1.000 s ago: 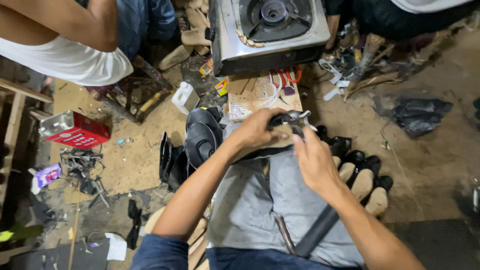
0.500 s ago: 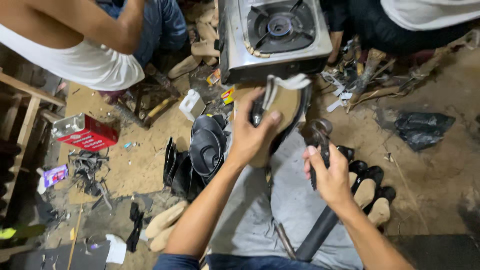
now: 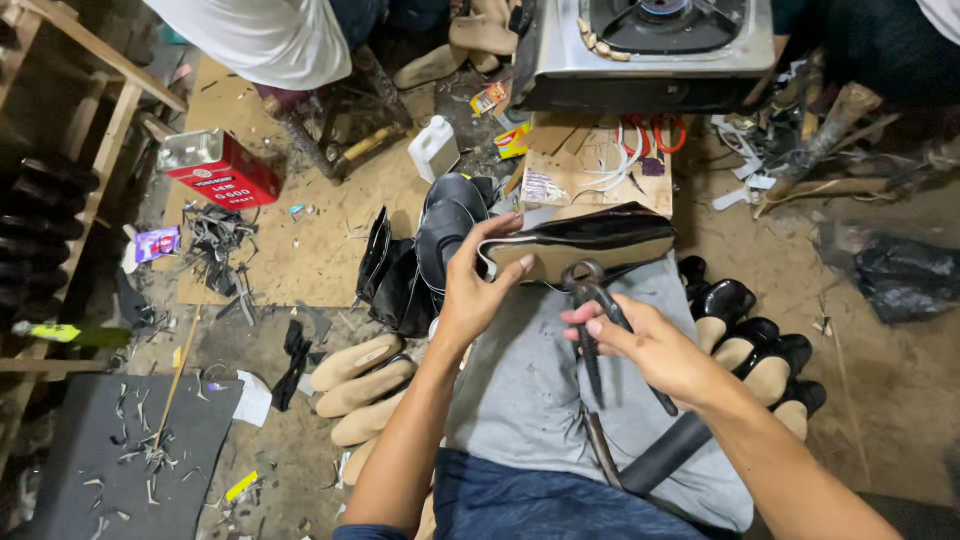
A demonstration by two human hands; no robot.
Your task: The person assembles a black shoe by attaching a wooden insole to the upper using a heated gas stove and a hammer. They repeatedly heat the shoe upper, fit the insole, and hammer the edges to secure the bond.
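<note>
From the head view, the left hand (image 3: 475, 290) grips a black shoe (image 3: 585, 243) held sole-up over the lap. The right hand (image 3: 650, 350) is closed around pincers (image 3: 595, 310) just below it. A gas stove (image 3: 650, 45) sits beyond, finished shoes (image 3: 750, 345) to the right, and a red tin (image 3: 222, 168) to the left.

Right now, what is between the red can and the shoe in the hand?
In the head view, between the red can and the held shoe lie brown board and a pile of black shoe pieces.
</note>
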